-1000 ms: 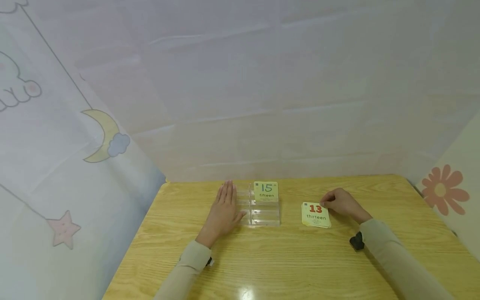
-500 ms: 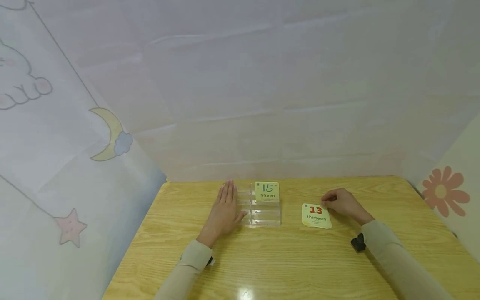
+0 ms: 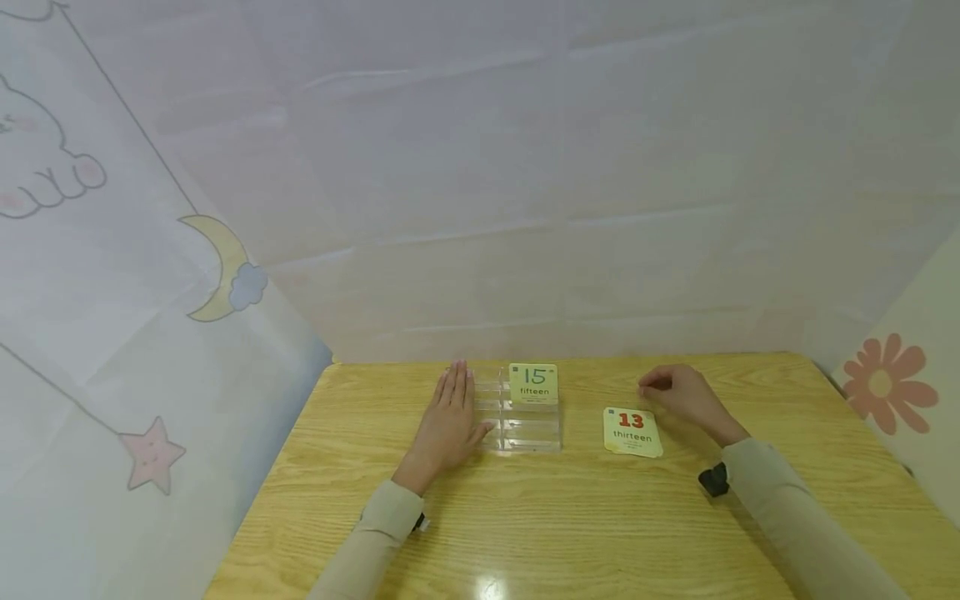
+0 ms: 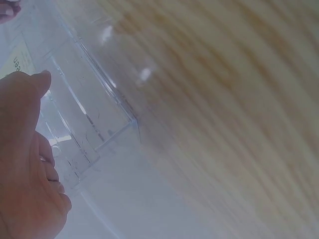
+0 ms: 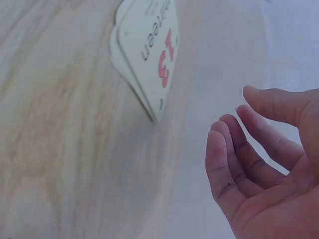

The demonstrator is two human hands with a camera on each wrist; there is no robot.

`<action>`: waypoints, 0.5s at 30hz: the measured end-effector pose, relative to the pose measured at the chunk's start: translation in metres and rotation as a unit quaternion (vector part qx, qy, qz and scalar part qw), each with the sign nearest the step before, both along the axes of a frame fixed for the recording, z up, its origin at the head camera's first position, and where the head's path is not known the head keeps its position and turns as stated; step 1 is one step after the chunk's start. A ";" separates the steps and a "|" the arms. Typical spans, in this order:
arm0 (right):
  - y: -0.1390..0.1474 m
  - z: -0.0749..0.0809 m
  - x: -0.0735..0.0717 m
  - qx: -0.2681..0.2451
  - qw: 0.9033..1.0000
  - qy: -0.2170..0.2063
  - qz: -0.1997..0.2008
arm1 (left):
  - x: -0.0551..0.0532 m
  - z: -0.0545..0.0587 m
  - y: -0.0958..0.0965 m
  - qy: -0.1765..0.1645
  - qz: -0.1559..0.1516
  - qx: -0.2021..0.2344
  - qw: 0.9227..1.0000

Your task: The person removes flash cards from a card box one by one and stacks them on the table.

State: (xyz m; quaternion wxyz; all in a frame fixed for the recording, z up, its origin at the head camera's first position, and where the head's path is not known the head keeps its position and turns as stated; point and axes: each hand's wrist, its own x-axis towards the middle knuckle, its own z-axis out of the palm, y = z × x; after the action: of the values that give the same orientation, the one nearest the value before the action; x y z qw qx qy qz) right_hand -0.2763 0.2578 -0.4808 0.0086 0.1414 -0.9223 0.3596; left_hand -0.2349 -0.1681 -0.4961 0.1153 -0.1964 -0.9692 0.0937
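My left hand [image 3: 448,425] rests with straight fingers along the left side of a clear plastic rack [image 3: 532,429], its thumb out over the rack. A pale yellow card reading 15, fifteen [image 3: 533,384], stands in the rack's back right slot. Further right, a small stack of cards lies on the table, topped by a card reading 13, thirteen [image 3: 633,432]. My right hand [image 3: 686,400] hovers just beyond that stack's upper right corner. In the right wrist view its fingers [image 5: 239,154] are loosely bent, hold nothing and stand apart from the cards.
The wooden table [image 3: 585,525] reaches back to a pale cloth backdrop [image 3: 525,208]. Printed cloth with a moon [image 3: 213,267] hangs at the left, and one with a flower [image 3: 881,383] at the right. Dark devices sit at both wrists.
My right hand has let go of the card stack's corner and risen slightly away from it. The stack and my left hand stay in place; the head view shifted slightly.
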 end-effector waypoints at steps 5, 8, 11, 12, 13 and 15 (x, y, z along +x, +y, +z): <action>-0.007 0.009 0.001 -0.004 1.000 0.007 -0.010 | 0.000 0.000 0.000 0.000 -0.001 0.000 1.000; -0.012 0.014 0.003 -0.005 1.000 0.015 -0.012 | 0.001 0.001 0.000 -0.005 0.000 -0.001 1.000; -0.017 0.018 0.004 -0.007 0.999 0.034 -0.007 | 0.002 0.002 0.000 -0.005 0.000 -0.003 1.000; -0.018 0.019 0.004 -0.008 0.999 0.041 -0.005 | 0.002 0.002 0.000 -0.003 -0.001 -0.005 1.000; -0.020 0.020 0.005 -0.008 0.999 0.047 -0.003 | 0.002 0.002 0.000 0.001 -0.002 -0.006 1.000; -0.023 0.023 0.005 -0.005 0.998 0.059 0.001 | 0.001 0.002 0.000 0.006 -0.002 -0.007 1.000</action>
State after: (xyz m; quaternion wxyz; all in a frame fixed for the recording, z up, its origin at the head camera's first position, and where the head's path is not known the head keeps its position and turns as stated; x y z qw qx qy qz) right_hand -0.2709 0.2349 -0.4580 0.0635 0.1631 -0.9181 0.3555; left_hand -0.2335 -0.1682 -0.4940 0.1198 -0.1991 -0.9673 0.1015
